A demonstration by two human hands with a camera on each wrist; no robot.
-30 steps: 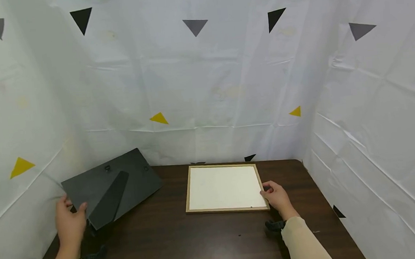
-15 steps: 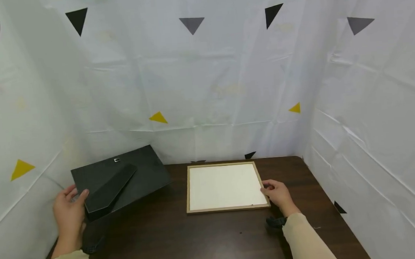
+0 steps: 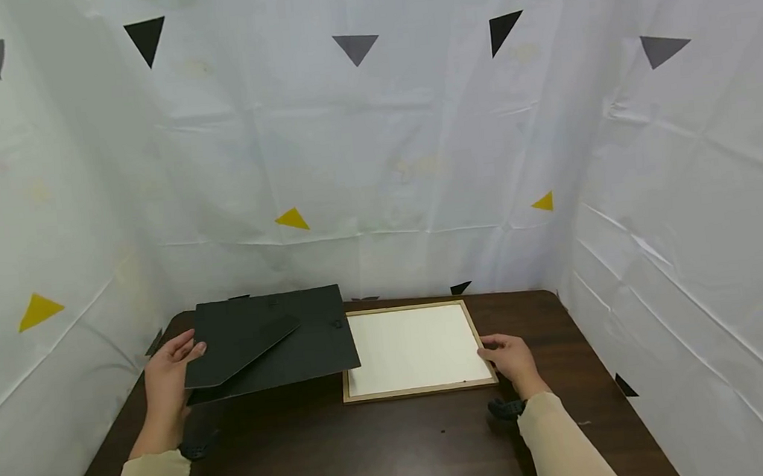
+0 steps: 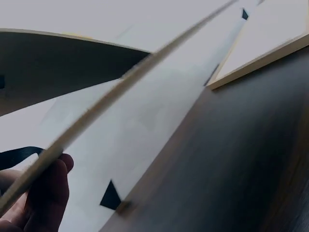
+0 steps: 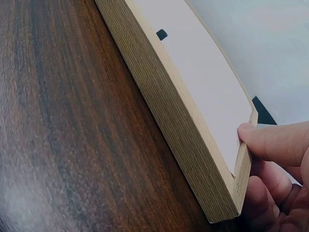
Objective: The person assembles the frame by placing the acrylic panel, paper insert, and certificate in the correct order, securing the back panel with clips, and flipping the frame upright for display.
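My left hand [image 3: 164, 386] pinches the left edge of a black picture frame backing board [image 3: 322, 340], thumb on top. Its easel leg [image 3: 243, 353] faces up. The board is raised and tilted, its right end over the left side of a wooden picture frame [image 3: 421, 393]. In the left wrist view the board [image 4: 104, 101] shows edge-on, with the leg [image 4: 58, 70] angled away and a dark ribbon [image 4: 19, 155] near the fingers. My right hand [image 3: 512, 362] holds the frame's right edge between thumb and fingers. Inside the frame lies a white panel [image 3: 420, 347].
The frame lies on a dark brown wooden table [image 3: 344, 450]. A white curtain [image 3: 374, 149] with printed triangles encloses the back and sides. At the panel's lower edge is a small dark tab [image 5: 161, 34], seen in the right wrist view.
My left hand has carried the backing board to the right, turning it closer to level, so it now covers the frame's left edge in the head view. The right hand has stayed at the frame.
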